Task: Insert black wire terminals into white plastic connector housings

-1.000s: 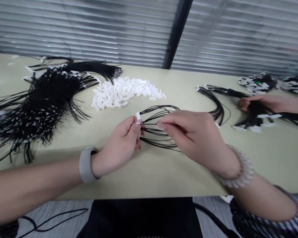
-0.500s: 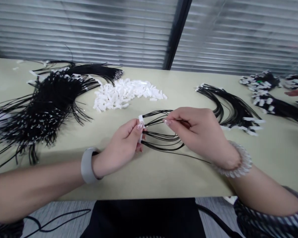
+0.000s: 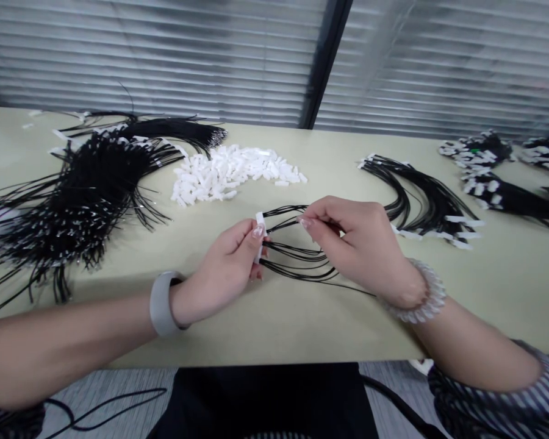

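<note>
My left hand (image 3: 235,253) pinches a white plastic connector (image 3: 260,218) between thumb and fingers, holding it upright just above the table. Several thin black wires (image 3: 297,251) run out of the connector's right side in separate groups. To the right, my right hand (image 3: 354,244) is closed in a pinch of thumb and forefinger around some of these black wires, a short way from the connector. The other ends of the wires pass behind my right hand and are hidden.
A pile of loose white connectors (image 3: 231,174) lies at the table's back middle. Heaped black wires (image 3: 91,189) cover the left side. A bundle of wires with connectors (image 3: 427,195) lies at right, and more bundles (image 3: 507,192) beyond it. The table's front edge (image 3: 265,364) runs before my lap.
My right hand has shifted slightly left towards the connector. My left hand and the connector stay in place. Another person's hand at the far right edge has left the view.
</note>
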`<move>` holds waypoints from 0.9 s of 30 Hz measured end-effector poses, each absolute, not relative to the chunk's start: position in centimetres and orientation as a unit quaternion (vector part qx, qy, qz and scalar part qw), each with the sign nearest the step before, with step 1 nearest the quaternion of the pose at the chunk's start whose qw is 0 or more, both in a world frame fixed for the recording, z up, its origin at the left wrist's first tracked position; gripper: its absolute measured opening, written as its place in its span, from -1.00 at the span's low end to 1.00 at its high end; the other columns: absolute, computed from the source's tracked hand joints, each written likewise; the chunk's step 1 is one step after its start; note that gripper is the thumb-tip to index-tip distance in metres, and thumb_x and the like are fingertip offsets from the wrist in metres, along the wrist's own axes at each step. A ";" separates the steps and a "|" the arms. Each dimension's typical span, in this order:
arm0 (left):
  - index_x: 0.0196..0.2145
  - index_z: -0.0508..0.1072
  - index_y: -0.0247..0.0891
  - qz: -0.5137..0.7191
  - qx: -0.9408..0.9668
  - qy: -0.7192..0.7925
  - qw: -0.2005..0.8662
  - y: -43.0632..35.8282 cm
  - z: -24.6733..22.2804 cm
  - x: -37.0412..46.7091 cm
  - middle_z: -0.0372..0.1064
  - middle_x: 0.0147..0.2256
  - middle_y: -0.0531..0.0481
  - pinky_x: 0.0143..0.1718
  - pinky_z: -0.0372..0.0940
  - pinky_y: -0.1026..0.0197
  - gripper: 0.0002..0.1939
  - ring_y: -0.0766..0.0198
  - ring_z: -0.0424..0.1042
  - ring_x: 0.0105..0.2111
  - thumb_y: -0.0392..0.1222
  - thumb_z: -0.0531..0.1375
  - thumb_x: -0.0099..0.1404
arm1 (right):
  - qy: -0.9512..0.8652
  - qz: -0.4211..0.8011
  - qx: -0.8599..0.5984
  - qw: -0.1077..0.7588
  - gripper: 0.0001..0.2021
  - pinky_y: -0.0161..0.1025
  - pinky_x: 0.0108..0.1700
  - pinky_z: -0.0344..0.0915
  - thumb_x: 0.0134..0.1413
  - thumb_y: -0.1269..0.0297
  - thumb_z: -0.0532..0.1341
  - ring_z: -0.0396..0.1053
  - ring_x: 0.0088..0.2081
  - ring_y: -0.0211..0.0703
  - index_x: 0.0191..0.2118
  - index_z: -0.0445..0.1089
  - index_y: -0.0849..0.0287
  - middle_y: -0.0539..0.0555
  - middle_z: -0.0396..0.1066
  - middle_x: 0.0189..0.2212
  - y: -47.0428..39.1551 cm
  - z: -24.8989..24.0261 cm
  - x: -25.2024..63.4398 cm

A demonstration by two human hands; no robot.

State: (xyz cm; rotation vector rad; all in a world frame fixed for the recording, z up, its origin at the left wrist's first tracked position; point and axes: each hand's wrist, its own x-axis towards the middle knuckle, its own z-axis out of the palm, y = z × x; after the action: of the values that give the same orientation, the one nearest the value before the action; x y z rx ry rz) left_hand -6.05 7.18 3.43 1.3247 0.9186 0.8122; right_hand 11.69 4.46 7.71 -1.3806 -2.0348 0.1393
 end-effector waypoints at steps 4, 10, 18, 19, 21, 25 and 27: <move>-0.40 0.27 -0.26 0.360 0.569 0.400 0.622 7.2 3.5 -6.0 0.14 -0.50 0.09 -0.59 0.23 0.39 -0.72 0.52 0.10 -0.66 0.01 -0.02 0.26 | -0.804 0.060 -0.506 0.307 -0.87 -0.47 -0.43 0.13 0.06 0.41 0.08 0.20 -0.53 -0.49 -0.43 0.34 0.22 -0.09 0.33 -0.54 4.6 7.7 12.0; -0.42 0.23 -0.28 0.341 0.603 0.400 0.601 7.3 3.6 -6.0 0.12 -0.53 0.11 -0.61 0.20 0.40 -0.69 0.53 0.12 -0.66 0.03 -0.04 0.27 | -0.841 0.033 -0.484 0.239 -0.85 -0.46 -0.33 0.14 0.08 0.44 0.05 0.25 -0.40 -0.46 -0.39 0.36 0.23 -0.05 0.34 -0.43 5.2 7.7 12.0; -0.47 0.16 -0.28 0.319 0.650 0.399 0.562 7.2 3.8 -6.0 0.09 -0.56 0.13 -0.62 0.18 0.41 -0.67 0.50 0.14 -0.64 0.04 -0.07 0.28 | -0.849 -0.014 -0.490 0.197 -0.74 -0.38 -0.32 0.16 0.13 0.36 -0.03 0.24 -0.39 -0.36 -0.42 0.37 0.25 0.01 0.30 -0.47 5.1 6.5 10.4; -0.47 0.16 -0.28 0.317 0.653 0.398 0.561 7.2 3.8 -6.0 0.09 -0.56 0.13 -0.61 0.18 0.41 -0.66 0.50 0.14 -0.64 0.04 -0.07 0.28 | -0.850 -0.015 -0.486 0.205 -0.74 -0.37 -0.32 0.17 0.13 0.35 -0.03 0.24 -0.39 -0.36 -0.41 0.37 0.25 0.01 0.30 -0.47 5.1 6.3 10.4; -0.47 0.16 -0.28 0.316 0.657 0.396 0.558 7.2 3.8 -6.1 0.09 -0.56 0.12 -0.61 0.18 0.40 -0.67 0.50 0.15 -0.64 0.03 -0.07 0.29 | -0.849 -0.012 -0.481 0.219 -0.73 -0.37 -0.32 0.18 0.14 0.33 -0.03 0.24 -0.39 -0.36 -0.40 0.38 0.25 0.01 0.31 -0.47 5.2 6.1 10.5; -0.48 0.17 -0.29 0.315 0.655 0.396 0.561 7.2 3.6 -6.2 0.10 -0.57 0.12 -0.61 0.18 0.39 -0.67 0.49 0.15 -0.64 0.02 -0.06 0.28 | -0.856 -0.025 -0.463 0.228 -0.74 -0.38 -0.30 0.18 0.13 0.36 -0.02 0.25 -0.38 -0.35 -0.39 0.40 0.23 0.01 0.32 -0.47 5.5 6.2 10.8; -0.48 0.19 -0.29 0.338 0.634 0.399 0.569 7.2 3.4 -6.1 0.12 -0.56 0.11 -0.58 0.21 0.38 -0.68 0.49 0.17 -0.63 0.02 -0.03 0.27 | -0.852 -0.074 -0.443 0.269 -0.79 -0.36 -0.27 0.18 0.12 0.33 0.03 0.24 -0.33 -0.32 -0.35 0.39 0.25 0.05 0.33 -0.41 5.4 6.6 11.1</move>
State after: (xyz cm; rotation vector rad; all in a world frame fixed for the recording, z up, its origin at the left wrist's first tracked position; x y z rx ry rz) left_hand -6.10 7.24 3.44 1.4890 0.9373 0.7948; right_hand 11.07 5.41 6.61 -1.1959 -2.2969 -0.2001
